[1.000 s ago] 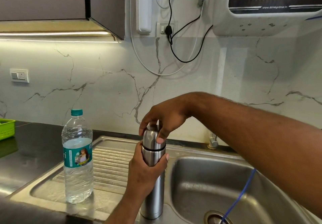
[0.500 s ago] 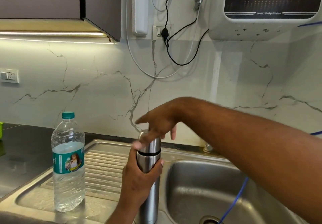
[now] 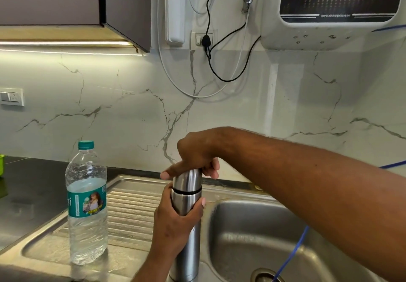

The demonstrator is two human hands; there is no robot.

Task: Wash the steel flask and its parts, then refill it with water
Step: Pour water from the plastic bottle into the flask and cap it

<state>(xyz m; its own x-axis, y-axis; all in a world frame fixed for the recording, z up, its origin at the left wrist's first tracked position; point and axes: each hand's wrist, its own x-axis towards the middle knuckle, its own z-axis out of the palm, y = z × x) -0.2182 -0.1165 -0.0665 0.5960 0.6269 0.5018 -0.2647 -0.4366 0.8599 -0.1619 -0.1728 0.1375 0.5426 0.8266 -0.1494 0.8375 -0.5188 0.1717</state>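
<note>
A tall steel flask (image 3: 186, 246) stands upright on the steel ledge between the drainboard and the sink basin (image 3: 248, 233). My left hand (image 3: 175, 222) grips the flask's body just below the dark seam. The steel cap (image 3: 187, 179) sits on top, and my right hand (image 3: 195, 156) comes down over it, fingers curled round the cap's top.
A plastic water bottle (image 3: 87, 204) with a teal cap stands on the ribbed drainboard (image 3: 131, 213) to the left. A blue tube (image 3: 292, 253) runs into the basin near the drain (image 3: 265, 276). A water purifier (image 3: 338, 7) hangs on the wall above. A black counter (image 3: 28, 194) lies at left.
My right hand loosened and shifted round the cap, then closed on it again. The camera turned slightly right, so the bottle and sink slid left in view.
</note>
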